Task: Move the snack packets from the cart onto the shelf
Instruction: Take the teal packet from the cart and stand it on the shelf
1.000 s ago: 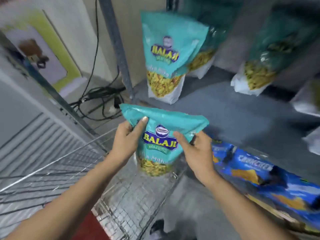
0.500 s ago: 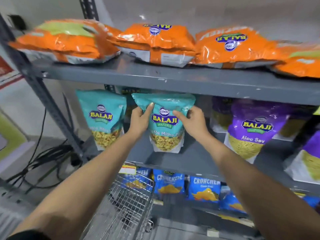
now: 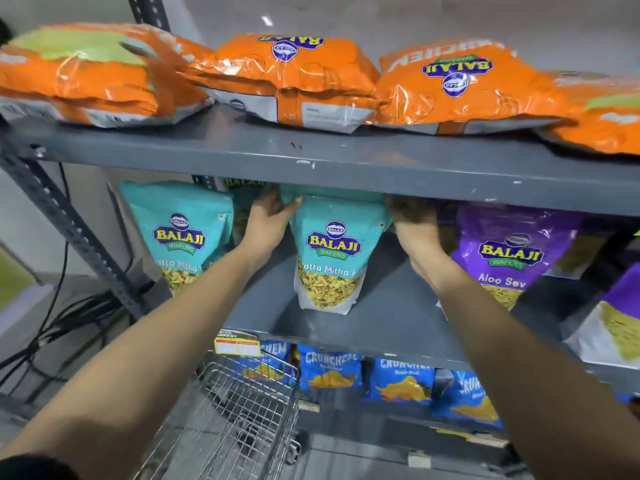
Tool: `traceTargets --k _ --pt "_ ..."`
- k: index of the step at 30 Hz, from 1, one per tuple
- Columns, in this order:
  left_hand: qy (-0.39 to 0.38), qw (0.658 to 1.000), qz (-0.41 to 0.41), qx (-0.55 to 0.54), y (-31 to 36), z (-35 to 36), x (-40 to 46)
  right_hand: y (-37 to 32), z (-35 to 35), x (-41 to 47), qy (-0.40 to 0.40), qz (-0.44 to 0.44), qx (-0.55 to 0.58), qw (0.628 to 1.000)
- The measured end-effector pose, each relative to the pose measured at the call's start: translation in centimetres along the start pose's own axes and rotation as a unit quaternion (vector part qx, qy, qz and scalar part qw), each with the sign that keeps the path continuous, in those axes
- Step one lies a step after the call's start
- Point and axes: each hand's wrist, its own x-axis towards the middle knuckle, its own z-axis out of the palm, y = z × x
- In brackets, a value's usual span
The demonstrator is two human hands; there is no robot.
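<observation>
A teal Balaji snack packet [image 3: 329, 258] stands upright on the grey middle shelf [image 3: 388, 323], its base on the shelf board. My left hand [image 3: 266, 220] grips its upper left corner and my right hand [image 3: 414, 226] holds its upper right edge. The packet's top and my fingertips are partly hidden under the upper shelf board [image 3: 311, 157]. Another teal packet [image 3: 180, 233] stands to the left. The wire cart [image 3: 225, 417] is below, at the bottom centre.
Purple Aloo Sev packets [image 3: 509, 258] stand to the right on the same shelf. Orange packets [image 3: 287, 81] lie flat on the upper shelf. Blue packets [image 3: 329, 372] line the lower shelf. A slotted steel upright [image 3: 69, 223] and black cables [image 3: 59, 323] are at the left.
Both hands have carried the teal packet up from over the cart and deeper onto the middle shelf, where it now stands; my hands have slid up to its top corners.
</observation>
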Motion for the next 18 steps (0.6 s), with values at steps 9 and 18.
traceTargets --k 9,18 --pt "-0.156 0.958 -0.206 0.121 -10.8 -2.4 -2.5 11.4 0.2 -3.3 -0.290 0.220 -0.170 0.916" --pt "-0.165 0.967 -0.156 0.117 -12.6 -4.9 -5.3 13.6 3.8 -7.2 -0.243 0.170 -0.184 0.937"
